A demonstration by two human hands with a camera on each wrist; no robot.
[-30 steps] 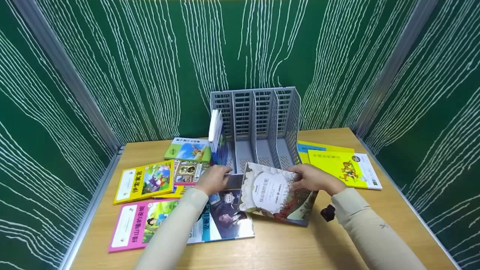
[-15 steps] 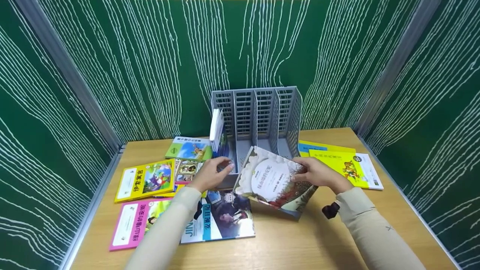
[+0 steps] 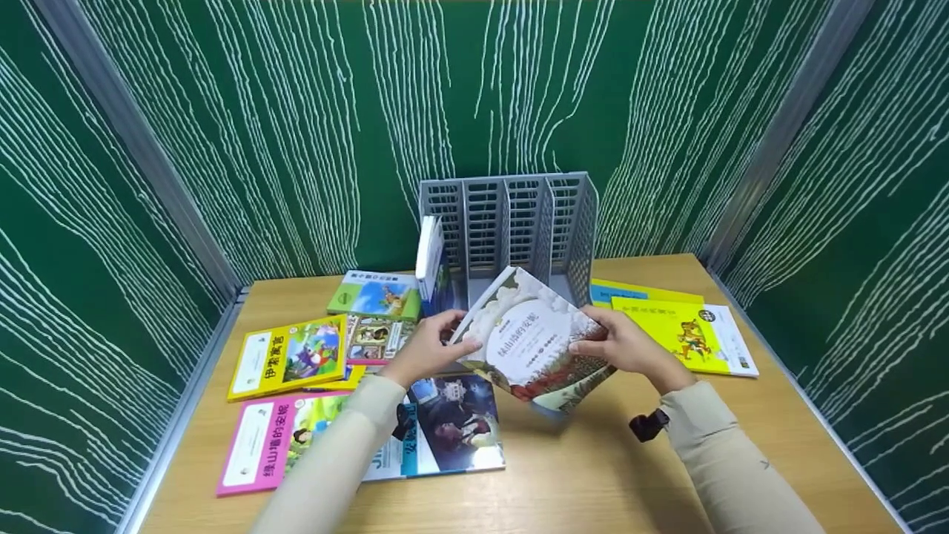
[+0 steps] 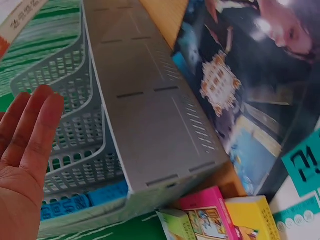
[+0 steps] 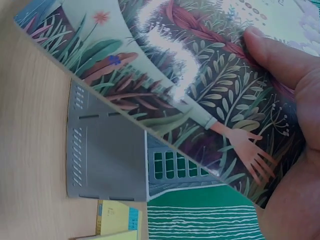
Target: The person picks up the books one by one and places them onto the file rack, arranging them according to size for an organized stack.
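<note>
My right hand (image 3: 626, 345) grips the right edge of a picture book (image 3: 519, 337), thumb on its illustrated cover and fingers behind. The book is tilted, raised over the front of a grey file rack (image 3: 592, 237). My left hand (image 3: 428, 347) is at the book's left corner, its thumb overlapping the cover in the head view. In the left wrist view its fingers (image 4: 37, 125) are straight and spread slightly from the palm, with a gap to the book's edge (image 4: 17, 22). A white-spined book (image 3: 427, 252) stands in the rack's leftmost compartment.
Several books lie left of the rack, among them a yellow book (image 3: 289, 356), a pink book (image 3: 248, 449) and a green-and-blue book (image 3: 374, 294). A dark-covered book (image 3: 460, 430) lies in front. Yellow books (image 3: 660, 337) lie at right. Green walls surround the wooden table (image 3: 593, 482).
My right hand has lifted the book and turned it clockwise, its lower edge swinging left. The left hand has left the rack's front edge and moved up to the book's left corner.
</note>
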